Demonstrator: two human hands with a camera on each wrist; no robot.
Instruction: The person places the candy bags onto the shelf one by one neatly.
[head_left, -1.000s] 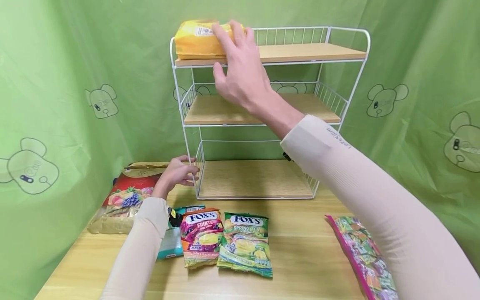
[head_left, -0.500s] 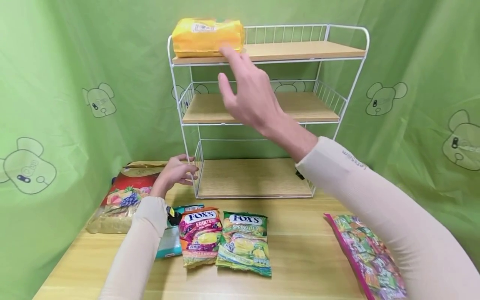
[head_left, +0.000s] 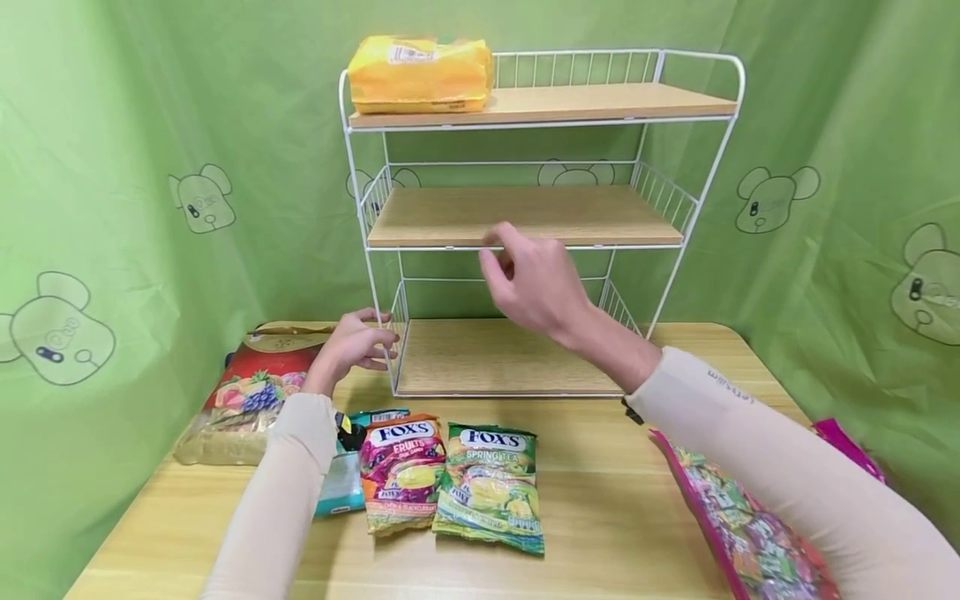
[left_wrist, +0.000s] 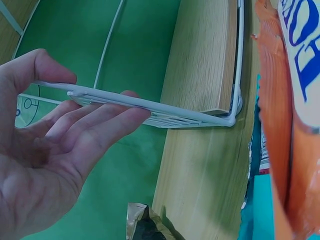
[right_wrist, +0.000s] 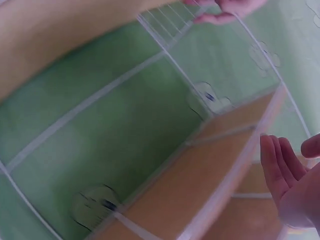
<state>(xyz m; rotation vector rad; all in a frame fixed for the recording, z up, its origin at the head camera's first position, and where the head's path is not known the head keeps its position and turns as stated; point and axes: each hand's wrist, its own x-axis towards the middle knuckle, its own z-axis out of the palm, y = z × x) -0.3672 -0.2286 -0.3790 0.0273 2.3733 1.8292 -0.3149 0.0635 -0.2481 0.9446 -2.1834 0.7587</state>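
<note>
A white wire rack (head_left: 696, 200) with three wooden shelves stands on the table. My left hand (head_left: 356, 343) holds its left front post low down; in the left wrist view the thumb lies on one side of the white post (left_wrist: 115, 98) and the fingers on the other. On the left of the top shelf lies a yellow packet (head_left: 420, 77). My right hand (head_left: 536, 279) hangs in the air before the middle shelf's front edge, fingers loosely bent, holding nothing. In the right wrist view the right hand (right_wrist: 295, 175) appears beside a shelf.
Two candy bags, one red-purple (head_left: 402, 475) and one green (head_left: 491, 490), lie before the rack. A teal packet (head_left: 341, 485) is partly under the left sleeve. A red and gold bag (head_left: 255, 396) lies at left. At right, my arm partly covers a pink-edged candy bag (head_left: 738, 525).
My right hand has come away from the yellow packet and moved down to the middle shelf's level. The packet stays on the top shelf. My left hand keeps its place on the post.
</note>
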